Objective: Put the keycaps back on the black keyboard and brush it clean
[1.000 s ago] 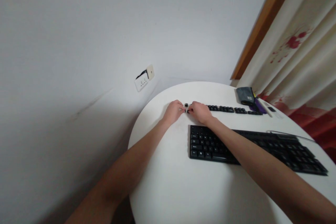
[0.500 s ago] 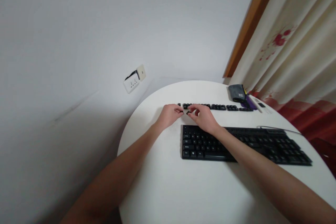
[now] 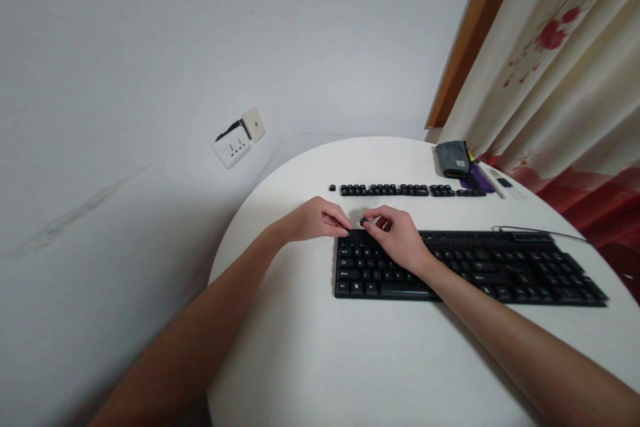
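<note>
A black keyboard (image 3: 425,290) lies on the white table, its top row without caps at the left end. My left hand (image 3: 320,219) is at the keyboard's top left corner, thumb and fingers pinched on a small black keycap (image 3: 347,234) that barely shows. Over the keyboard's upper left edge, my right hand (image 3: 397,233) pinches another black keycap (image 3: 363,221) between thumb and forefinger. Behind both hands runs a row of loose keycaps (image 3: 383,189) in small groups, with a single keycap (image 3: 332,187) apart at its left end.
A grey pouch (image 3: 453,159) sits at the back right, beside a purple cloth (image 3: 477,177) and a white object (image 3: 493,180). The keyboard's cable (image 3: 545,232) runs off to the right. The wall with a socket (image 3: 233,148) borders the round table (image 3: 280,347); a curtain (image 3: 565,80) hangs right.
Both hands have come back from the keycap row toward the keyboard's top left corner, each with a keycap. The row now shows whole. The camera view has shifted slightly.
</note>
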{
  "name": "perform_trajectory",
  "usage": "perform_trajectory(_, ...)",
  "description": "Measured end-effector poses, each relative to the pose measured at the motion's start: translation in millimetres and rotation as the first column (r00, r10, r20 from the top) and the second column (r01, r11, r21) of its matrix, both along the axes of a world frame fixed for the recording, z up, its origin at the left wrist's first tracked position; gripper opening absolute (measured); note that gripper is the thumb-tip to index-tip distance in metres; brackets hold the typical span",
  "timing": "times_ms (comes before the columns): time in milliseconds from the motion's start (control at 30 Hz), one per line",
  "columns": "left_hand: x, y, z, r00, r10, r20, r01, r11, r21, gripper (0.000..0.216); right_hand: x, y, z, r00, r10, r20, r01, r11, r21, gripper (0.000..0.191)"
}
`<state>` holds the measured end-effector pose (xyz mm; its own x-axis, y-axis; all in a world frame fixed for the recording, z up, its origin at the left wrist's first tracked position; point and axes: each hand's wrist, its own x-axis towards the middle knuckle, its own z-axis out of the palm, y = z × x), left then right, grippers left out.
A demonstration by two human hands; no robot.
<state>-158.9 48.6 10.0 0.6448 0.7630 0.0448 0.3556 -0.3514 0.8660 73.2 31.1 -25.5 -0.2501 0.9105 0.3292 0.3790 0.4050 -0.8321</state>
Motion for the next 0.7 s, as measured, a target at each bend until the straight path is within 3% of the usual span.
perform_trajectory(233,-3.4,2.4,3.1,0.983,-0.090,-0.158,0.094,0.995,0.018,0.019,-2.6,-3.5,3.8,1.000,0.005,0.011,-0.006,1.000,0.022,0.013)
perform_trajectory(567,5.7,-9.1,9.1,0.975,-0.055,-0.215,0.109,0.963,0.247,0.011,-2.8,-2.9,3.0,0.999,0.019,0.035,-0.020,0.999,0.037,0.012)
perform_trajectory(700,8.7,-11.4,9.4,0.971,-0.037,-0.235,0.098,0.962,0.256,0.009,-2.9,-4.0,4.0,0.998,0.019,0.053,-0.021,0.999,0.047,0.011)
